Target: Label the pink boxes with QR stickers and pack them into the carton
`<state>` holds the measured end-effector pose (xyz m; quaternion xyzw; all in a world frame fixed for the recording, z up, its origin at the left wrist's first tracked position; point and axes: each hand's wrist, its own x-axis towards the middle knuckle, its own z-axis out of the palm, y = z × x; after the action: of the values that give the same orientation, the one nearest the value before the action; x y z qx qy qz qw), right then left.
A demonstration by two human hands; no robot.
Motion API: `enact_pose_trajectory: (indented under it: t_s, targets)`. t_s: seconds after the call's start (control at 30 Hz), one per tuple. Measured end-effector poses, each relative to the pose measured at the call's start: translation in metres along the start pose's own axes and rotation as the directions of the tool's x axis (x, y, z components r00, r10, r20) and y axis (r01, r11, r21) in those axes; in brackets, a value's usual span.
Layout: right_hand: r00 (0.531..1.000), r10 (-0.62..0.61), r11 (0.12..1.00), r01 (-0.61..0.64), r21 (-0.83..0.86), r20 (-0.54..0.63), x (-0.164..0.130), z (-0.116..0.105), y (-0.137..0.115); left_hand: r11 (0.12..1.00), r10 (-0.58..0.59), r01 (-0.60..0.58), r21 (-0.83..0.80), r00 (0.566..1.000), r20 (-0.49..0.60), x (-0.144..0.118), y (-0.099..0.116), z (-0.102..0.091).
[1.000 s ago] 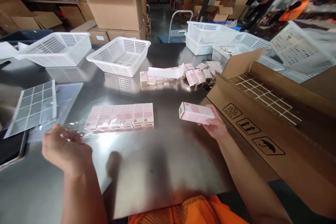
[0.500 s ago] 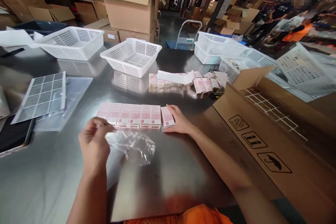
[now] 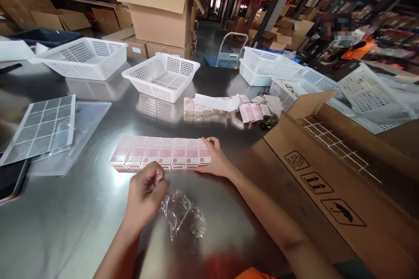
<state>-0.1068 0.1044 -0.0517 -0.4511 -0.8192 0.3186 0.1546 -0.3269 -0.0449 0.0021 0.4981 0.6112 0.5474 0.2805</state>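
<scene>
A row of several small pink-and-white boxes [image 3: 163, 150] lies side by side on the metal table in front of me. My right hand [image 3: 220, 160] grips the small box [image 3: 203, 152] at the row's right end, thumb at its near edge and fingers at the far one. That box sits against its neighbour. Closer to me, my left hand [image 3: 144, 198] is closed on a crumpled piece of clear plastic wrap [image 3: 183, 216], which hangs down over the table before the row.
More small boxes [image 3: 250, 112] lie beyond, partly under a white paper strip [image 3: 218, 102]. White perforated baskets [image 3: 170, 89] stand at the back. A large open carton [image 3: 314, 183] borders the right side. Label sheets [image 3: 46, 124] and a dark phone-like device [image 3: 13, 178] lie left.
My left hand has moved right and toward me with the plastic wrap, away from the row's left end. The right-end box has closed its gap with the row, my right hand still on it.
</scene>
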Motion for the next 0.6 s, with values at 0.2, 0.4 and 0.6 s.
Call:
enact_pose_trajectory:
  t_s: [0.2,0.4,0.6]
  targets:
    - [1.0,0.02,1.0,-0.02,0.01,-0.003,0.002,0.016,-0.013,0.999,0.033,-0.032,-0.03,0.998,0.048,-0.006,-0.007,0.006]
    - [0.998,-0.002,0.997,-0.002,-0.075,-0.057,0.023,-0.009,-0.009,0.998,-0.065,0.066,-0.013,0.997,0.052,-0.01,-0.006,0.018]
    - [0.7,0.348,0.867,-0.494,-0.07,-0.624,0.05,-0.113,0.046,0.942,0.163,-0.198,0.27,0.975,0.148,-0.028,-0.01,0.045]
